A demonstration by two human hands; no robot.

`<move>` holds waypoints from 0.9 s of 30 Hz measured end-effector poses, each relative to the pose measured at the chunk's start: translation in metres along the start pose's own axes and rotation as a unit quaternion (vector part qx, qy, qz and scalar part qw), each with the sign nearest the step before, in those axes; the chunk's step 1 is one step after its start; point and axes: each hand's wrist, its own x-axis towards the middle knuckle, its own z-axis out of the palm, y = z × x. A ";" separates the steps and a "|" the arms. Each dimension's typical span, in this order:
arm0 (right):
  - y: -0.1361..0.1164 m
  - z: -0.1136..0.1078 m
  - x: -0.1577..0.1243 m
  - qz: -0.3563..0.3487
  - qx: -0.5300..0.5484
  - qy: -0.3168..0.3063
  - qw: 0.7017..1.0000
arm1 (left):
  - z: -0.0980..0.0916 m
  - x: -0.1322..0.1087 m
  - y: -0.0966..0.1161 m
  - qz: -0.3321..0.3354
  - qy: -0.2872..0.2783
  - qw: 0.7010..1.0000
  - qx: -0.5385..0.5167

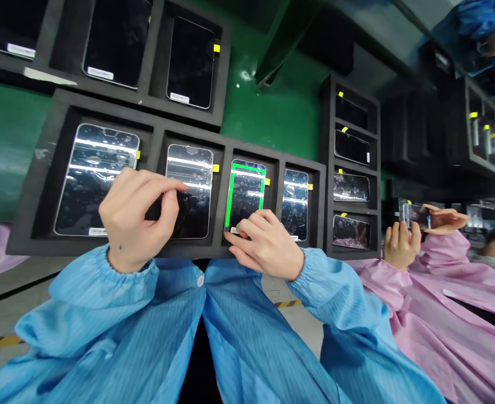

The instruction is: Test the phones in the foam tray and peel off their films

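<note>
Head view: the left hand (140, 219) narrows its thumb and forefinger over a smartphone (192, 174) in a black foam tray (28, 244). The right hand (266, 244) rests curled fingers (247, 229) on a green-outlined smartphone (245, 193).

A green wall (281, 120) rises behind, under a dark overhead beam (287, 39). Grey floor (283, 292) with yellow-and-black tape (288, 303) shows below. Dark shelving (483, 140) stands off to the right, dim in the distance.

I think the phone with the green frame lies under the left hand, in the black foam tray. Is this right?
No: in the head view, the phone with the green frame lies under the right hand, not the left. It does sit in the black foam tray.
</note>
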 end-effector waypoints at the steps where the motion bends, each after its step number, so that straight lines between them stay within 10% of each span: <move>1: -0.002 0.001 -0.001 -0.007 0.003 0.001 1.000 | 0.000 0.000 0.000 -0.002 0.001 1.000 0.000; 27: 0.028 -0.014 -0.047 -0.015 0.029 -0.031 0.999 | 0.000 -0.002 -0.004 -0.012 0.001 1.000 0.021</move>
